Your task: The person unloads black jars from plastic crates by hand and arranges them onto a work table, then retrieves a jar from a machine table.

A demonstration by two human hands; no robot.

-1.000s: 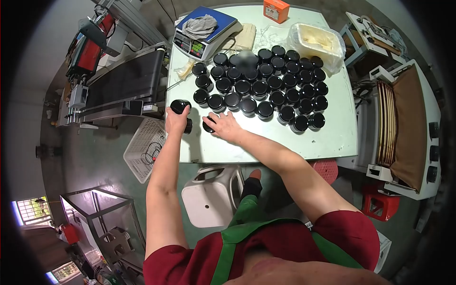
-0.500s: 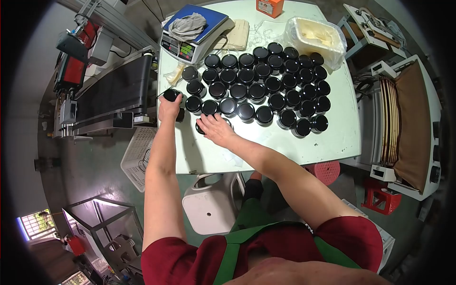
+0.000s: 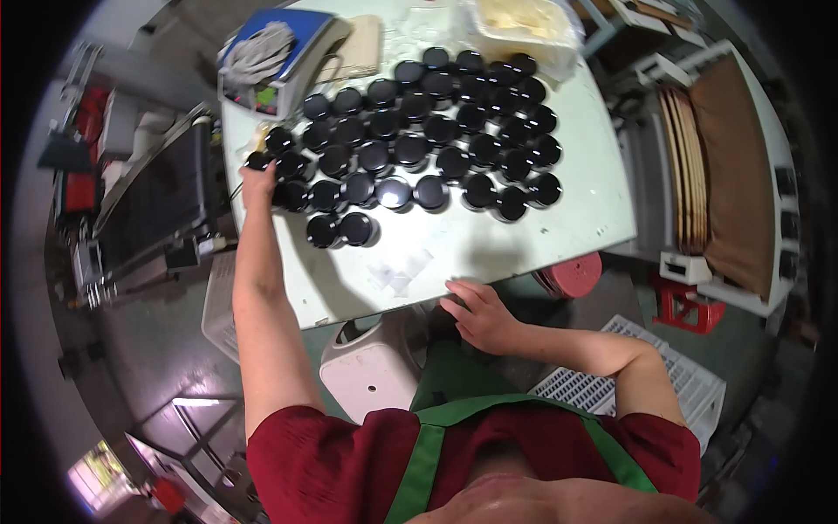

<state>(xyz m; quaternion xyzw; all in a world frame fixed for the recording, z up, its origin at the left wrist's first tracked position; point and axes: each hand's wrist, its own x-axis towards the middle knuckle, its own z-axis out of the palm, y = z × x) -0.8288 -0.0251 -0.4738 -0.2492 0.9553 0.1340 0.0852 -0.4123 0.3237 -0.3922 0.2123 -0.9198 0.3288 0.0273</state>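
Note:
Rows of black-lidded jars (image 3: 375, 157) stand upright close together on the white table (image 3: 567, 231). At the table's left edge, my left hand (image 3: 257, 185) is closed around one black-lidded jar (image 3: 258, 161), left of the group. The fingers' far side is hidden by the jar. My right hand (image 3: 482, 316) hovers at the front table edge, fingers apart, holding nothing. Two jars (image 3: 339, 230) sit side by side in the row closest to me. Small clear pieces (image 3: 400, 272) lie flat on the table between these jars and my right hand.
A scale (image 3: 279, 61) with a grey cloth (image 3: 258, 54) on it stands at the back left. A plastic-lined tub (image 3: 524, 26) is at the back right. A conveyor (image 3: 157, 188) runs left of the table. A white stool (image 3: 371, 371) and a pink stool (image 3: 574, 275) are below.
My right hand has left the jars at the front and drawn back toward me, to the table edge. My left hand still grips a jar. The view has shifted, moving the table up and left.

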